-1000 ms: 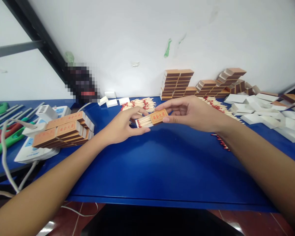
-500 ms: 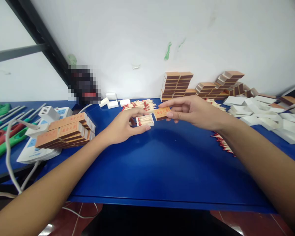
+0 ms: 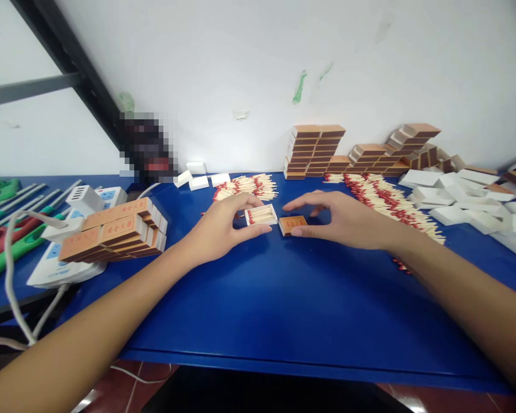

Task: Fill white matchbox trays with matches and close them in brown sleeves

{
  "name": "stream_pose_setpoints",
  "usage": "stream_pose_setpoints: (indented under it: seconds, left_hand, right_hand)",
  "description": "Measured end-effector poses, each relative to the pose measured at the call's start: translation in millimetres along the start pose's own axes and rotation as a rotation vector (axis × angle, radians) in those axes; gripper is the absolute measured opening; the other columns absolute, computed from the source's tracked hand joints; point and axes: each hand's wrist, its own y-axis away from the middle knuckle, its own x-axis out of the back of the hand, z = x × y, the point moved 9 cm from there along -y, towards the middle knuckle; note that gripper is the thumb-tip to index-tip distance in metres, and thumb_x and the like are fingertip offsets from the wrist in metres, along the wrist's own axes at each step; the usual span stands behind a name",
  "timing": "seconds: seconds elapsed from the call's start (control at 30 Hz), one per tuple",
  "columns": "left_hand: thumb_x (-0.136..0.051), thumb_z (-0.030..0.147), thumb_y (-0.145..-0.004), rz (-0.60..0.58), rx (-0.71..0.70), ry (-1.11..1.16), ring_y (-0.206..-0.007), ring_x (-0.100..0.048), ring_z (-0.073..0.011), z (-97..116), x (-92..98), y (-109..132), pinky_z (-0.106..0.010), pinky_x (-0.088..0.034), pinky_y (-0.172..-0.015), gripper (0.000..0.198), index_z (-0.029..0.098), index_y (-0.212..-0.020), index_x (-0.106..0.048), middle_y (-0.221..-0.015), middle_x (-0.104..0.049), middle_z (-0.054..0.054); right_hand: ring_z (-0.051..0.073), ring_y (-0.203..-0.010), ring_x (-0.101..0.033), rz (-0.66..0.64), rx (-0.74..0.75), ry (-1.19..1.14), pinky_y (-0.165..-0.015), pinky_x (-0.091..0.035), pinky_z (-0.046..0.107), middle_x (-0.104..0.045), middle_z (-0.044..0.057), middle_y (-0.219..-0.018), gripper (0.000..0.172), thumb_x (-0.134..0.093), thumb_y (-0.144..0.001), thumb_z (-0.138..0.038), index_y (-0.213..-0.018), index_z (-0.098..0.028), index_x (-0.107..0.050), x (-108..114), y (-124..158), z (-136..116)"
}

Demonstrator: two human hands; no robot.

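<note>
In the head view, my left hand [image 3: 230, 229] grips a white matchbox tray [image 3: 270, 221] between thumb and fingers. Inside the tray lie wooden matches [image 3: 259, 214] with red heads toward the left. Just right of it, an orange-topped matchbox sleeve [image 3: 293, 222] with dark sides rests on the blue table. My right hand [image 3: 335, 221] hovers around this sleeve, fingers apart and forefinger raised above it. The thumb is at the sleeve's near right corner; whether it touches cannot be made out.
Loose matches [image 3: 253, 186] are heaped behind my left hand, and more matches [image 3: 382, 198] behind my right. Stacked matchboxes [image 3: 313, 150] stand against the wall. White trays [image 3: 468, 195] pile up at right. Bundled matchboxes [image 3: 120, 229] sit by a power strip [image 3: 47, 269] at left.
My right hand has lowered the matchbox sleeve onto the table and loosened its fingers from it. The left hand, still with the tray, appears slightly lower and further right.
</note>
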Motion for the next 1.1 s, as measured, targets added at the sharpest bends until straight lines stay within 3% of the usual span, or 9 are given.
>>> stream_pose_setpoints:
  seconds: [0.13,0.27,0.33,0.43,0.57,0.73,0.93,1.0,1.1]
  left_hand:
    - [-0.089,0.044,-0.09,-0.03,-0.022,0.078,-0.115,-0.077,-0.0273,10,-7.4,3,-0.04,-0.057,-0.101,0.047,0.024,-0.125,-0.064,-0.12,-0.08,-0.005]
    - [-0.093,0.049,-0.086,-0.033,-0.005,0.103,-0.115,-0.078,-0.0279,15,-13.4,3,-0.042,-0.055,-0.106,0.066,0.028,-0.138,-0.056,-0.113,-0.082,-0.003]
    - [-0.094,0.053,-0.083,-0.013,-0.002,0.077,-0.12,-0.076,-0.0291,18,-13.0,0,-0.043,-0.054,-0.108,0.074,0.028,-0.141,-0.056,-0.123,-0.08,-0.006]
    - [-0.091,0.06,-0.084,0.003,-0.038,-0.073,-0.13,-0.069,-0.0332,26,-14.1,-9,-0.047,-0.052,-0.11,0.073,0.025,-0.141,-0.061,-0.138,-0.075,-0.011]
    - [-0.084,0.066,-0.088,-0.107,-0.099,-0.365,-0.12,-0.065,-0.0362,31,-37.2,-23,-0.053,-0.049,-0.109,0.065,0.016,-0.128,-0.074,-0.124,-0.074,-0.015]
    - [-0.083,0.059,-0.093,-0.174,-0.132,-0.376,-0.113,-0.063,-0.032,27,-60.1,-32,-0.047,-0.048,-0.104,0.05,0.017,-0.12,-0.078,-0.118,-0.073,-0.013]
    - [-0.081,0.05,-0.097,-0.092,-0.142,-0.213,-0.106,-0.067,-0.0278,24,-33.1,-19,-0.043,-0.049,-0.099,0.037,0.024,-0.123,-0.077,-0.115,-0.08,-0.007]
    - [-0.08,0.052,-0.098,-0.062,-0.121,-0.142,-0.107,-0.067,-0.0273,20,-22.4,-14,-0.041,-0.05,-0.097,0.039,0.026,-0.127,-0.078,-0.121,-0.081,-0.006]
    - [-0.082,0.056,-0.095,-0.075,-0.102,-0.129,-0.102,-0.066,-0.0274,14,-18.4,-9,-0.04,-0.051,-0.092,0.048,0.028,-0.134,-0.078,-0.11,-0.079,-0.007]
  right_hand:
    - [0.032,-0.122,-0.07,0.08,0.137,-0.055,-0.096,-0.059,0.045,-0.077,0.008,-0.139,0.06,-0.081,-0.089,-0.066,-0.14,-0.035,-0.077,-2,5,-26]
    - [0.029,-0.105,-0.074,0.015,0.16,-0.044,-0.09,-0.057,0.042,-0.082,0.008,-0.12,0.047,-0.081,-0.09,-0.063,-0.125,-0.032,-0.084,-5,8,-41]
    - [0.027,-0.098,-0.073,0.014,0.151,-0.029,-0.085,-0.057,0.04,-0.082,0.007,-0.115,0.045,-0.079,-0.091,-0.063,-0.122,-0.032,-0.084,2,10,-40]
    - [0.026,-0.096,-0.072,0.04,0.142,-0.001,-0.083,-0.056,0.039,-0.083,0.007,-0.119,0.046,-0.078,-0.091,-0.066,-0.121,-0.031,-0.085,18,13,-29]
    - [0.023,-0.086,-0.07,0.068,0.085,0.021,-0.076,-0.054,0.037,-0.084,0.007,-0.117,0.054,-0.078,-0.089,-0.072,-0.121,-0.029,-0.085,38,19,1]
    - [0.023,-0.078,-0.068,0.028,0.007,0.069,-0.068,-0.05,0.035,-0.082,0.007,-0.097,0.06,-0.079,-0.085,-0.076,-0.122,-0.029,-0.086,46,25,34]
    - [0.023,-0.082,-0.069,-0.086,0.01,0.07,-0.068,-0.05,0.034,-0.082,0.006,-0.104,0.058,-0.077,-0.089,-0.074,-0.129,-0.033,-0.084,40,30,29]
    - [0.024,-0.088,-0.071,-0.109,0.019,0.037,-0.071,-0.052,0.035,-0.083,0.006,-0.11,0.056,-0.076,-0.09,-0.073,-0.13,-0.034,-0.083,36,31,21]
    - [0.025,-0.092,-0.072,-0.122,0.02,-0.02,-0.075,-0.054,0.036,-0.083,0.005,-0.113,0.056,-0.076,-0.091,-0.071,-0.131,-0.034,-0.083,30,32,12]
